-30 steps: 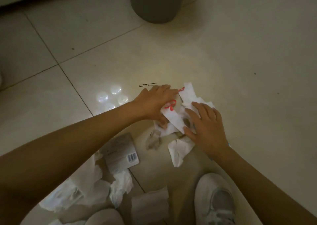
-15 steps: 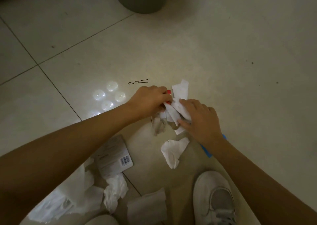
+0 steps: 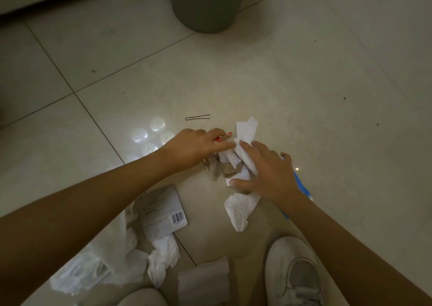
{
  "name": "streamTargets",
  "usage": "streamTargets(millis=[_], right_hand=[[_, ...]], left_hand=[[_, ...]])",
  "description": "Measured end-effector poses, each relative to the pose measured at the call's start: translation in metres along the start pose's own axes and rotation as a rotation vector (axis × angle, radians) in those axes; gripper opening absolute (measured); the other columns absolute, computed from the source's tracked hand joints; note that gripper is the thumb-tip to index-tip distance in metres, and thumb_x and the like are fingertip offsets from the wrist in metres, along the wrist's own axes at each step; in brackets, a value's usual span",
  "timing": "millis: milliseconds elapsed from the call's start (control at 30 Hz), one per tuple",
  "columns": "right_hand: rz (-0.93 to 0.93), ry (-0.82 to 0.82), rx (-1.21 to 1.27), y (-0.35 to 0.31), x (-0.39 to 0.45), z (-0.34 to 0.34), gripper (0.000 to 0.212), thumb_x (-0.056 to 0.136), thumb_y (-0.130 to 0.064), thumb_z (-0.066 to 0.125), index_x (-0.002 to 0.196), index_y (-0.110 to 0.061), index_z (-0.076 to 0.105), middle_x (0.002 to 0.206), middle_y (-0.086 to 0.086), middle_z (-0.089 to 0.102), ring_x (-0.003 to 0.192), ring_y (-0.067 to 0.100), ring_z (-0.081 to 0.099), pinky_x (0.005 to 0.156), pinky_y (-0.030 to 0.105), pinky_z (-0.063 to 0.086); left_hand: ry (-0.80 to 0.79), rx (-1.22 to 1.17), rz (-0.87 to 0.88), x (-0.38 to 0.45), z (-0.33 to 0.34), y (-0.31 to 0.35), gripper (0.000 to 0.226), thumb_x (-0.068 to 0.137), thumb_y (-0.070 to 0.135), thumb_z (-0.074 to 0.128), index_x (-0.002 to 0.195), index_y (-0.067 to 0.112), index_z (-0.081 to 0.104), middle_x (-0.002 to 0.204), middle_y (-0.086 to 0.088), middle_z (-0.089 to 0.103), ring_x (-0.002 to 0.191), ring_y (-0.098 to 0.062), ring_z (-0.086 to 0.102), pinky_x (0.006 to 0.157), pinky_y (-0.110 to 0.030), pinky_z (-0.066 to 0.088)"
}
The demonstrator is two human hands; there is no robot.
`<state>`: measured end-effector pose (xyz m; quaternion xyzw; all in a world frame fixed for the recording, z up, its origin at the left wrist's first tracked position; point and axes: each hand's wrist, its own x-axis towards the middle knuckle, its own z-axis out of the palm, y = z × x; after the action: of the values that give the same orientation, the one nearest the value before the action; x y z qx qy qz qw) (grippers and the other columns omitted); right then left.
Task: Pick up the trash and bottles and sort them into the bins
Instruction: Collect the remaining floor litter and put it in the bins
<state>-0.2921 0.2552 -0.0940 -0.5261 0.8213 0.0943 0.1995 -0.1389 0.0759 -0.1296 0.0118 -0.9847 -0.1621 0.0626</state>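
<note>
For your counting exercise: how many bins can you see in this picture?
1. A grey bin stands on the tiled floor at the top of the view, beyond both hands; its top is cut off. Other bins may lie outside the frame.

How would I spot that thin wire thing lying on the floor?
Start at the grey bin at the top and come down the pale tile toward the left hand. Just beyond its knuckles lies the hairpin: a dark, thin bent wire, unlike the white crumpled paper nearby.

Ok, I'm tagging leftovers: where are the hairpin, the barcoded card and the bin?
hairpin (image 3: 197,118), head view, middle of wire.
barcoded card (image 3: 161,212), head view, grey face.
bin (image 3: 205,6), head view, outer wall.
</note>
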Motion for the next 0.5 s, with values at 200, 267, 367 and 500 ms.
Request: streamTargets(millis=[200, 267, 367, 500], right_hand=[[0.025, 0.034, -0.003, 0.01, -0.009, 0.0, 0.081, 0.078, -0.068, 0.052, 0.146, -0.038, 0.02, 0.15, -0.002, 0.028, 0.119, 0.023, 0.05, 0.103, 0.049, 0.028], [-0.005, 0.135, 0.029, 0.012, -0.011, 0.004, 0.064, 0.085, -0.05, 0.057, 0.142, -0.031, 0.035, 0.14, 0.002, 0.044, 0.109, 0.026, 0.057, 0.099, 0.049, 0.031], [-0.036, 0.187, 0.056, 0.01, -0.01, 0.009, 0.048, 0.088, -0.034, 0.058, 0.134, -0.024, 0.047, 0.124, 0.004, 0.058, 0.097, 0.026, 0.061, 0.094, 0.046, 0.036], [-0.033, 0.276, 0.211, 0.005, -0.005, 0.01, 0.04, 0.084, -0.019, 0.064, 0.123, -0.017, 0.058, 0.108, 0.008, 0.064, 0.082, 0.03, 0.064, 0.077, 0.042, 0.044]], left_hand=[[-0.046, 0.179, 0.132, -0.02, 0.01, 0.008, 0.047, 0.09, 0.041, 0.039, 0.128, 0.019, 0.057, 0.145, -0.014, 0.044, 0.103, -0.037, 0.061, 0.051, -0.036, 0.054], [-0.067, 0.206, 0.105, -0.019, 0.013, 0.015, 0.054, 0.087, 0.055, 0.037, 0.123, 0.019, 0.058, 0.142, -0.016, 0.047, 0.104, -0.037, 0.061, 0.048, -0.034, 0.053], [-0.072, 0.24, 0.101, -0.014, 0.013, 0.022, 0.039, 0.08, 0.035, 0.065, 0.114, 0.017, 0.058, 0.125, -0.018, 0.06, 0.092, -0.037, 0.065, 0.041, -0.031, 0.048], [-0.094, 0.255, 0.081, -0.006, 0.012, 0.027, 0.026, 0.068, 0.015, 0.08, 0.091, 0.017, 0.069, 0.089, -0.008, 0.067, 0.067, -0.026, 0.062, 0.04, -0.021, 0.034]])
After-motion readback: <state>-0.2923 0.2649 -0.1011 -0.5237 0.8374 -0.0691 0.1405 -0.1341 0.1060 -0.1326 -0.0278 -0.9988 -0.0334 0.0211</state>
